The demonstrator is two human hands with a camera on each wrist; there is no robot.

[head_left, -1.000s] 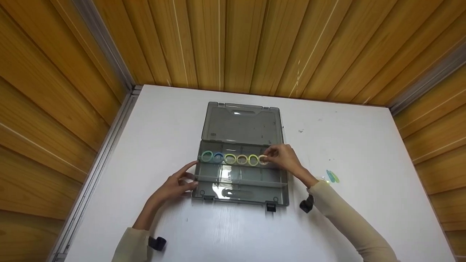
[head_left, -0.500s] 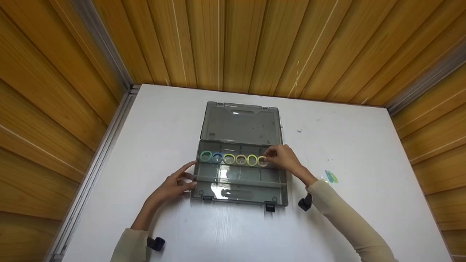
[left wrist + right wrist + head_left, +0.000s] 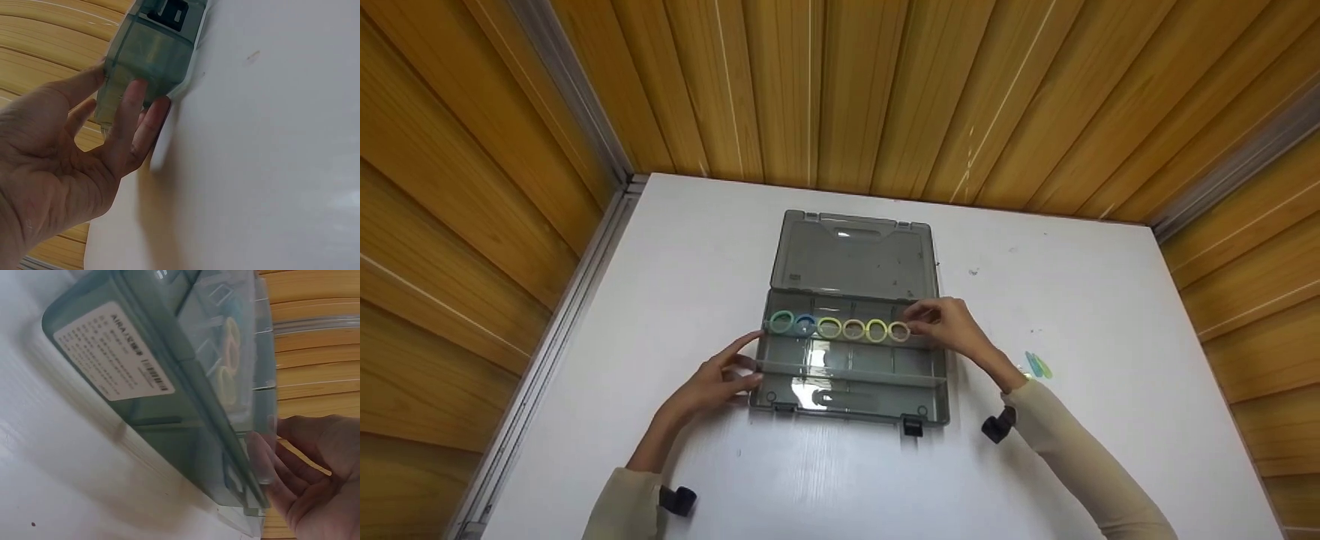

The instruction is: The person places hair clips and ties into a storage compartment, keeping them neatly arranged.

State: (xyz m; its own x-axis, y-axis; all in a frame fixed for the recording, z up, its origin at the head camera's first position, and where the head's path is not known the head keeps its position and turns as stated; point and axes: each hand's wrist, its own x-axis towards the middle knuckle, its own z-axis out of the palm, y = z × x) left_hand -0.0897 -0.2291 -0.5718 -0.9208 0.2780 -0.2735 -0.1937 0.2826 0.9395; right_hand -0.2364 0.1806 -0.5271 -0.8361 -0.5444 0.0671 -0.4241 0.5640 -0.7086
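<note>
A grey see-through compartment box (image 3: 877, 397) lies with its lid (image 3: 847, 259) swung back. Several coloured rings (image 3: 853, 329), green, blue, yellow and pinkish, form a row along its back divider. My right hand (image 3: 952, 328) is at the box's right side, thumb and forefinger right beside the last pale ring (image 3: 898, 331). In the right wrist view, that thumb (image 3: 260, 455) shows near the box edge, with the other fingers behind it. My left hand (image 3: 709, 386) touches the box's left end with spread fingers; the left wrist view shows its fingertips (image 3: 135, 93) against the wall.
Blue and green slim pieces (image 3: 1039, 365) lie on the white table (image 3: 1080, 285) to the right, by the right wrist. A black latch (image 3: 913, 427) sticks out at the box's front. Wood-panelled walls (image 3: 847, 97) stand behind the table and at both sides.
My right thumb and fingers, which overlapped the pale ring at the row's end, have drawn slightly off it to the right. The left hand stays against the box.
</note>
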